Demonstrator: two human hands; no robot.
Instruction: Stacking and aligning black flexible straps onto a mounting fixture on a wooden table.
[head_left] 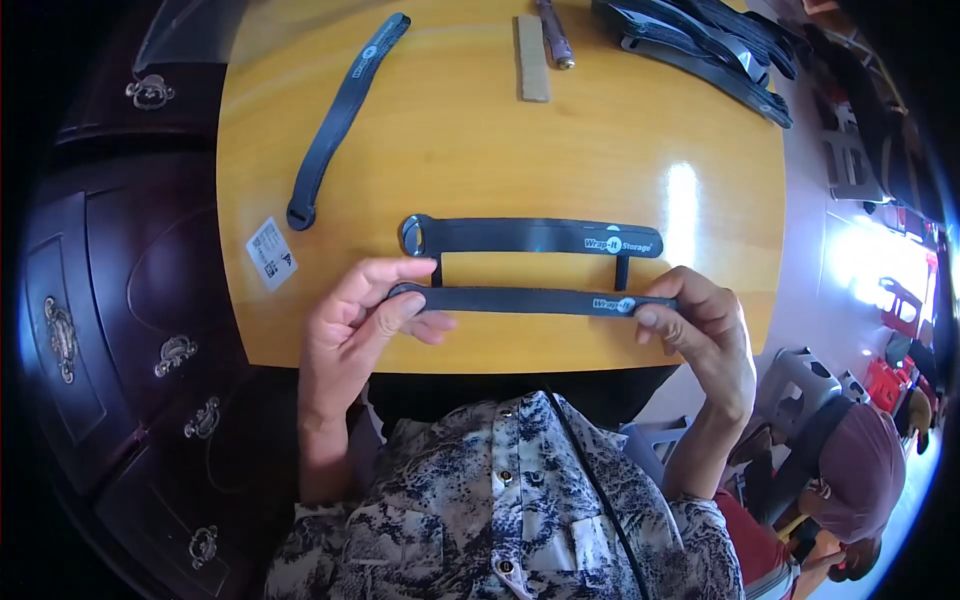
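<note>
A narrow black strap with pale print near its right end is stretched level above the table's near edge. My left hand pinches its left end between thumb and fingers, and my right hand grips the other end the same way. Just beyond lies a wider black strap with a ring-like loop at its left end. Two short dark strips, a left one and a right one, show between the two straps; whether they join them I cannot tell.
Another black strap lies slanted at the far left of the yellow table, near a white printed label. A cardboard strip, a purplish pen-like tool and a heap of black straps are at the back. A person is at right.
</note>
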